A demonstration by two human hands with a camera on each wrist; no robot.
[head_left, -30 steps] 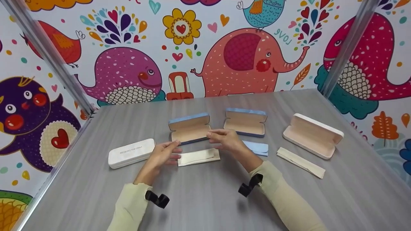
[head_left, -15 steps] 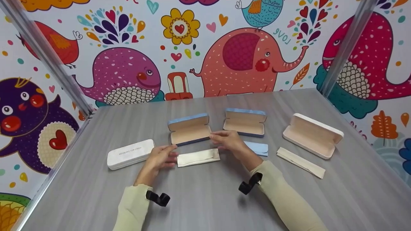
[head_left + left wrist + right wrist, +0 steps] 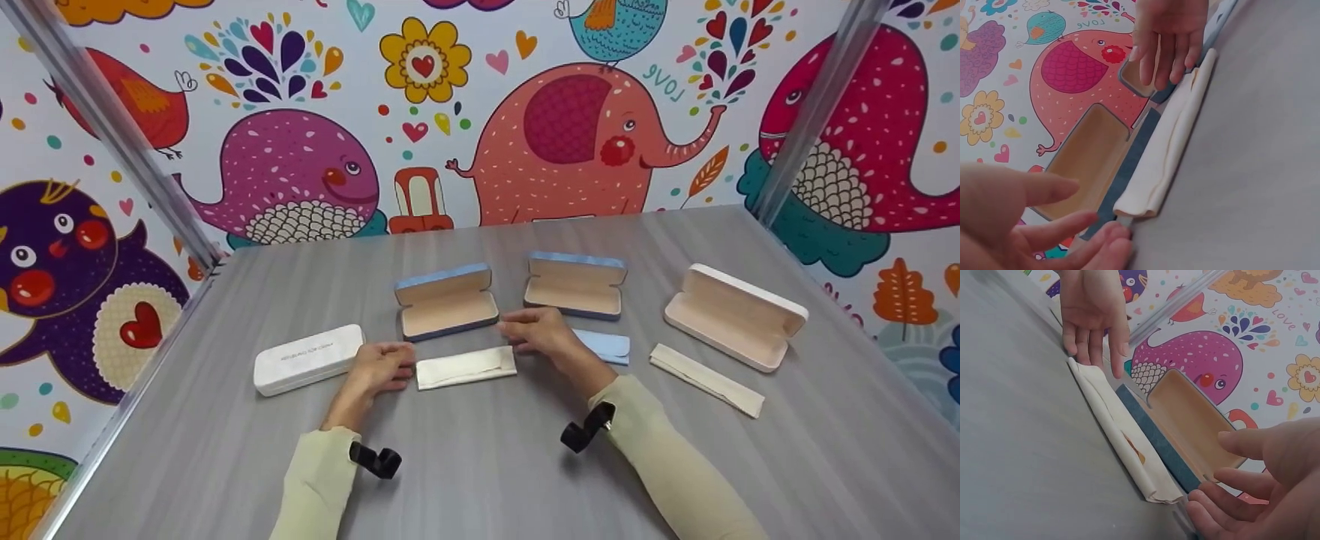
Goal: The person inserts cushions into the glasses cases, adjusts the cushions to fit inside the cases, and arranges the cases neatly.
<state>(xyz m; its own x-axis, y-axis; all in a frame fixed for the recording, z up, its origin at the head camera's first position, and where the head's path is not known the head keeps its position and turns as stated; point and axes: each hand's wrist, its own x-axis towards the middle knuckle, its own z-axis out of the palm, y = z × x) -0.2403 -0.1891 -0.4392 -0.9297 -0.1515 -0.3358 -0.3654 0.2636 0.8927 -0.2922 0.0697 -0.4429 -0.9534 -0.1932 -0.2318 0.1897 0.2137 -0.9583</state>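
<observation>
A blue eyeglass case [image 3: 450, 315] stands with its lid raised and its tan lining showing. In front of it lies a folded cream cloth [image 3: 465, 369]. My left hand [image 3: 375, 367] hovers by the cloth's left end, fingers loosely extended and holding nothing. The right hand [image 3: 551, 341] is near the case's front right corner and the cloth's right end; whether it touches the case cannot be told. Its fingers [image 3: 1241, 475] look relaxed and spread in the right wrist view, with nothing between them. Just left of my left hand is a closed white eyeglass case [image 3: 307, 360].
Farther right stand a second raised-lid blue case [image 3: 574, 289] and a raised-lid white case [image 3: 731, 322]. A folded light blue cloth [image 3: 604, 346], partly behind the right hand, and another cream cloth [image 3: 705, 380] lie before them. A patterned wall [image 3: 427, 150] rises behind the grey table [image 3: 480, 472].
Both hands have drawn back from the front corners of the near blue case, the left one slightly toward me, the right one slightly rightward. The cases and cloths stay in place.
</observation>
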